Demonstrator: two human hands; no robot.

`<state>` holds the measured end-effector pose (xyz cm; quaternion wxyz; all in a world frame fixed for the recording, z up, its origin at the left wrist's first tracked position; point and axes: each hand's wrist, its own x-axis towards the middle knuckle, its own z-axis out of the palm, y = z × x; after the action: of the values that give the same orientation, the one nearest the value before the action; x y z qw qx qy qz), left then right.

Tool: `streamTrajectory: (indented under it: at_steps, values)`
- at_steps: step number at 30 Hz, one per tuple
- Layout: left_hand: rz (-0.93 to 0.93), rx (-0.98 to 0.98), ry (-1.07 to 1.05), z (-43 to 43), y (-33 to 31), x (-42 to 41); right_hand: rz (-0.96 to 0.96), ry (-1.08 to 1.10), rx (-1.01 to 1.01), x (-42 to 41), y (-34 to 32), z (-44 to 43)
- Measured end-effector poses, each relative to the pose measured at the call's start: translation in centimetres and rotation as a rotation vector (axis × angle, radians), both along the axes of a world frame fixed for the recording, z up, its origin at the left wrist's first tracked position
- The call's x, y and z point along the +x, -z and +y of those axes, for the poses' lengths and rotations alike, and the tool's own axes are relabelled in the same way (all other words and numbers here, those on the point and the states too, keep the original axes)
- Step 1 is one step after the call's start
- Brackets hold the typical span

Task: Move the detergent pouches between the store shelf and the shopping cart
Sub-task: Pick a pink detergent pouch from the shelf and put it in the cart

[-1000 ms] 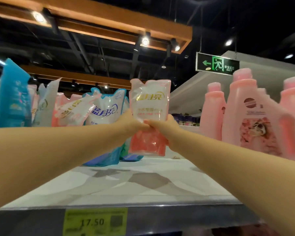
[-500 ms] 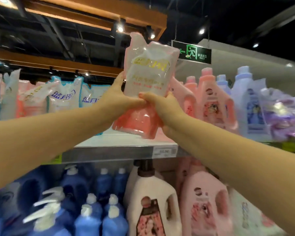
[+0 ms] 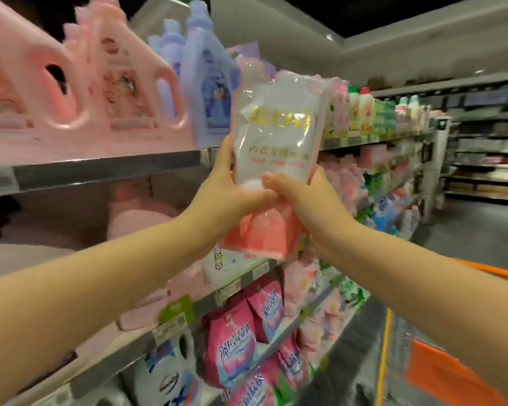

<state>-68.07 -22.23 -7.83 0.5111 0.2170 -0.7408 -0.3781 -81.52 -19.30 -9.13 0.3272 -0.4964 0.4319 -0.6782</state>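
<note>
Low in the right of the frame an orange edge of the shopping cart [image 3: 440, 373] shows, and whether any pouches lie in it cannot be told from here. Just above the middle of the frame, the detergent pouch [image 3: 273, 159] stands upright in the air, white above and pink at the bottom, clear of every shelf. The left hand [image 3: 232, 194] wraps its left side, and the right hand [image 3: 302, 197] clamps the right side, thumb pressed across the front; the two thumbs nearly meet. So this pouch is off the store shelf [image 3: 106, 168] but not yet in the cart: I'd judge it mid-carry, with the lowering and letting go left to do. Behind, in the upper left, pink jugs [image 3: 71, 92] and purple bottles [image 3: 206, 92] line the shelf.
</note>
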Motion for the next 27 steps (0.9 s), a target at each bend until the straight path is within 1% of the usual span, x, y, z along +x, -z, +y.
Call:
streamTrajectory:
  at_steps: [3, 6, 9, 13, 16, 20, 23, 25, 27]
  values:
    - [0.004, 0.017, 0.137, -2.0, 3.7, -7.0, 0.01, 0.154, 0.039, -6.0, 3.1, 0.2]
    - [0.012, 0.073, 0.287, -3.5, 7.9, -14.4, 0.016, 0.377, 0.109, -11.8, 6.6, 0.3]
    - [-0.04, 0.139, 0.395, -4.3, 12.4, -21.2, -0.02, 0.541, 0.179, -17.7, 10.8, 1.1]
    - [-0.119, 0.277, 0.545, -3.6, 19.8, -29.7, -0.079, 0.682, 0.337, -25.1, 18.0, 2.5]
    - [-0.222, 0.423, 0.544, -2.8, 26.9, -35.3, -0.159, 0.754, 0.502, -29.5, 24.8, 3.8]
    - [-0.414, 0.582, 0.515, -1.5, 36.3, -40.6, -0.261, 0.761, 0.7, -34.1, 34.8, 5.4]
    - [-0.545, 0.76, 0.45, -0.6, 43.0, -43.0, -0.368, 0.729, 0.841, -36.4, 42.3, 5.4]
    - [-0.657, 0.826, 0.379, -0.7, 47.2, -44.1, -0.423, 0.686, 0.931, -37.7, 47.9, 4.9]
    - [-0.699, 0.863, 0.323, -0.6, 50.9, -44.6, -0.466, 0.685, 0.995, -38.1, 52.5, 4.7]
